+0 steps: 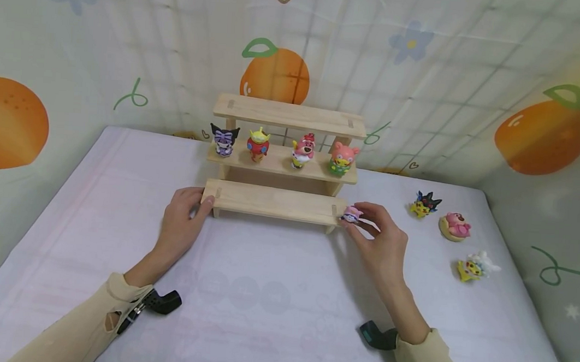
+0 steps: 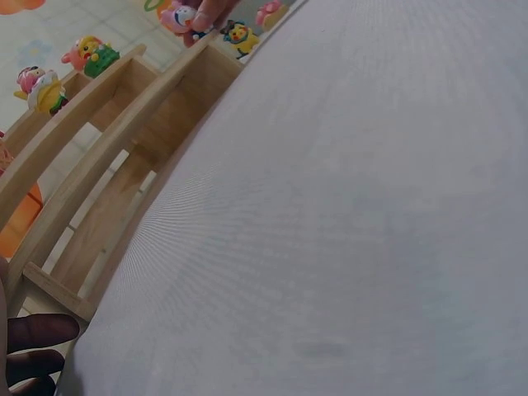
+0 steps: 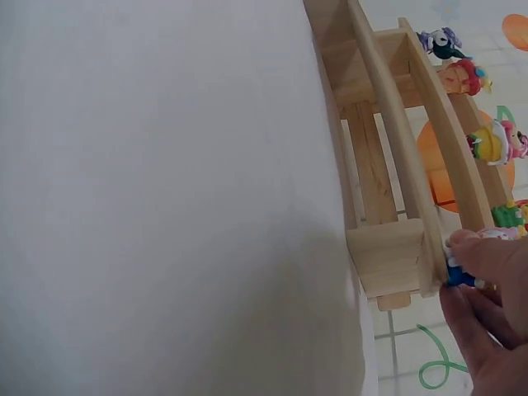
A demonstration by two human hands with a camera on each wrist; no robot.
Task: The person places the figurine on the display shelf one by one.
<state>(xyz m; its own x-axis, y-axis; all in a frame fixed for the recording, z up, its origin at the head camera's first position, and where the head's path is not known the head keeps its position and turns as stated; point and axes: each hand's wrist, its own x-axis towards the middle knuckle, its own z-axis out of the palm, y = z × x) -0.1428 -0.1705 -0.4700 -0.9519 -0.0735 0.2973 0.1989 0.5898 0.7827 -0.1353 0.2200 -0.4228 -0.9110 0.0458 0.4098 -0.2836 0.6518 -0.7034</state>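
The right hand (image 1: 382, 238) pinches a small pink toy figure (image 1: 351, 214) with its fingertips, right at the right end of the bottom step of the wooden shelf (image 1: 274, 202). The left hand (image 1: 182, 219) curls its fingers around the left end of that step. Four toy figures (image 1: 282, 148) stand on the middle step. Three more toys (image 1: 452, 228) lie on the white table (image 1: 264, 300), to the right.
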